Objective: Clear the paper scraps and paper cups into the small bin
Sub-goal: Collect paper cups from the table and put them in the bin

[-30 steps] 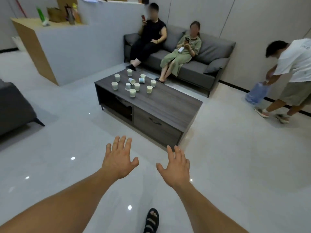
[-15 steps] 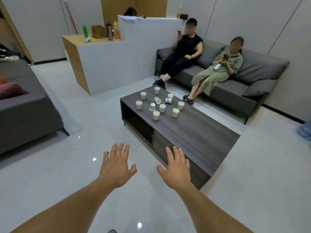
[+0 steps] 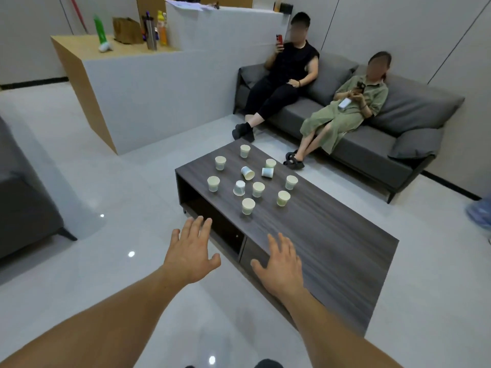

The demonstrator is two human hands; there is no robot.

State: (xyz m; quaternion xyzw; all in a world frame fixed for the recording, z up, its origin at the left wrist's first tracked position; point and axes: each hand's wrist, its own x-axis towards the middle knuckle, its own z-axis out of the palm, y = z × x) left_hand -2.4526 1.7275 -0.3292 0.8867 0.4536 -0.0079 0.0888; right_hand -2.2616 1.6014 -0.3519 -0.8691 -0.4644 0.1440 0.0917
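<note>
While both arms are stretched forward from the near edge of the view, the left hand [image 3: 190, 254] is held palm down with its fingers straight and slightly spread, and nothing is held in it. It is seen against the pale floor [image 3: 111, 261], with its fingertips in front of the near-left face of the coffee table [image 3: 345, 251]. The right hand [image 3: 281, 266] is posed the same way, flat and spread with the thumb out to the left, and nothing is grasped by it; it is seen over the near edge of the table top. Whether the top is touched cannot be told.

Eleven paper cups [image 3: 248, 206] are counted on the far-left half of the dark wooden table, well apart from both hands. Eight are stood upright, two are tipped on their sides near the middle of the group, and one is turned upside down.

Beyond the table, a grey sofa [image 3: 414, 112] is set along the far right wall, and two people [image 3: 287, 83] are seated on it, each with a phone in hand. At far left, a white and wood counter [image 3: 148, 96] is seen, with a green bottle, a brown bag, a steel flask and a yellow bottle on it. A second sofa [image 3: 24, 208] is partly visible at the left edge.
</note>
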